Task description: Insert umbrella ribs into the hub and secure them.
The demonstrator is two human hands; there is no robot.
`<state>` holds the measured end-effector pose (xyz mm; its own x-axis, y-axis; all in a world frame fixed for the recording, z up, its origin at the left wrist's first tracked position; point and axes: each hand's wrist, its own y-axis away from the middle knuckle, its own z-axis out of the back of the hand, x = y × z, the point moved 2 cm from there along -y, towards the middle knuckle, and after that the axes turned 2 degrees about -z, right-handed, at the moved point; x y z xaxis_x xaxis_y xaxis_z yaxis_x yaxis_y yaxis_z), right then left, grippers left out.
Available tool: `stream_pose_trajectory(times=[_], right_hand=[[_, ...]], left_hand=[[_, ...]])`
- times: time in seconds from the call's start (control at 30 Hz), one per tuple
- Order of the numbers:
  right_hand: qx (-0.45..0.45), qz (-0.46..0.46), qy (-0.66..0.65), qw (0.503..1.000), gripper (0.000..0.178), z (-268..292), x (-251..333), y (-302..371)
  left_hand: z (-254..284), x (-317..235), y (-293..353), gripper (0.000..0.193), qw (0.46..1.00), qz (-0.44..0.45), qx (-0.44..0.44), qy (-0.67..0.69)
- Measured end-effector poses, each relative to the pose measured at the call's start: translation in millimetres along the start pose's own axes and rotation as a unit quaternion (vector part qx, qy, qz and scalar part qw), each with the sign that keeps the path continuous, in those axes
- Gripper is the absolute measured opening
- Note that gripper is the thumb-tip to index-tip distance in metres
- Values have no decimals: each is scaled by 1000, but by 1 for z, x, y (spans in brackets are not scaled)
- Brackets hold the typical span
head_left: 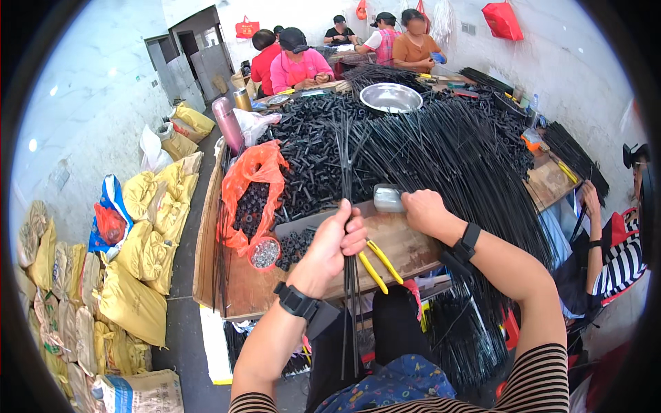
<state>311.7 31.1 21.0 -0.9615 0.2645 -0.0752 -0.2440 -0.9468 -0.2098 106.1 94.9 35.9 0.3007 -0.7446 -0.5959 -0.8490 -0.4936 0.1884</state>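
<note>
My left hand point(335, 242) is wrapped round a bundle of thin black rods point(347, 162), held upright over the table's near edge. Their lower ends hang down over my lap. The fingers of my right hand point(425, 210) close on the edge of a small, shiny grey, box-like piece point(388, 198); its exact kind is unclear. Between my hands, a pair of pliers with yellow handles point(375, 265) lies at the table edge. A wide pile of long black rods point(454, 158) spreads beside my right hand. Short black tubes point(306, 138) are heaped beyond my left hand.
A round red tub point(264, 253) holds small shiny pieces. An orange-red plastic bag point(272, 162) contains small black parts. Farther back are a steel basin point(391, 98) and a pink flask point(228, 124). Yellow sacks point(134, 296) line the left wall. Several people sit around the table.
</note>
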Motion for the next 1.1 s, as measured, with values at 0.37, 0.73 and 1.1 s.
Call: stream_pose_trajectory(times=[0.37, 0.73, 1.1], right_hand=[[-38, 25, 37, 998, 18, -6, 9, -15], [-30, 45, -25, 998, 22, -7, 0, -30], [-38, 13, -50, 998, 31, -6, -8, -33]], left_hand=[[6, -27, 4, 29, 998, 18, 18, 53], [-6, -20, 34, 26, 999, 22, 24, -20], [-26, -57, 76, 28, 999, -41, 11, -19]])
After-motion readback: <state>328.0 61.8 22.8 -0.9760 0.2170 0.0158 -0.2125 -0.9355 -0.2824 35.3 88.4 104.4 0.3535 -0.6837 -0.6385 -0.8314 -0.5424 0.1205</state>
